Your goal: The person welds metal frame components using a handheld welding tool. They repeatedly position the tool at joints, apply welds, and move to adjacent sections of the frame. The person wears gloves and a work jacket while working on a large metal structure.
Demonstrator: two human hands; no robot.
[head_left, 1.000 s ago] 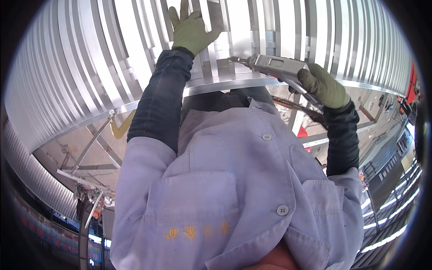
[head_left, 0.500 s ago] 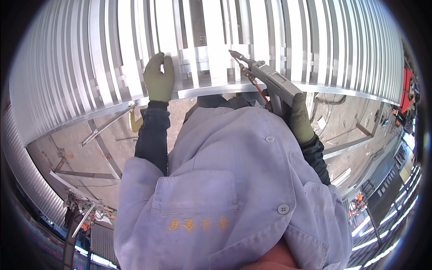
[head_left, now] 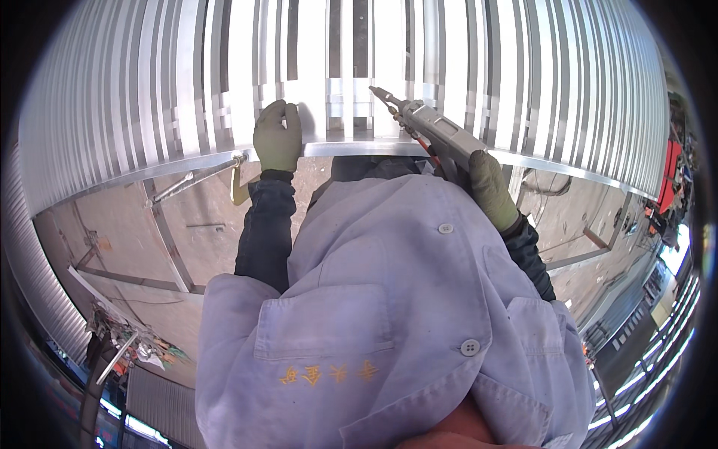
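The right hand (head_left: pixel 492 193), in a green glove, is closed around the back end of a grey welding gun (head_left: pixel 446 132). The gun leans up and to the left, across the long front bar (head_left: pixel 359 149) of the metal work. Its thin nozzle (head_left: pixel 383 94) points over the bright metal slats (head_left: pixel 452 45), near the middle. I cannot tell if the tip touches them. A red hose (head_left: pixel 428 148) runs along under the gun.

The left hand (head_left: pixel 277 141) has a green glove too. It is at the front bar, to the left of the gun and well apart from it. Its fingers are bent in toward the thumb over the slats. I cannot tell if it pinches anything.

The slats stand side by side in a long row, with thin gaps between many of them. Just beside the left wrist, a yellow clamp (head_left: pixel 238 187) hangs at the front bar, with a metal rod (head_left: pixel 196 178) near it.

Dark sleeves (head_left: pixel 267 221) cover the forearms, and the person wears a pale purple jacket (head_left: pixel 419 269) with buttons. Below the slats are metal beams (head_left: pixel 169 243) and a dusty floor (head_left: pixel 213 251). Something red (head_left: pixel 670 176) stands far to the right.
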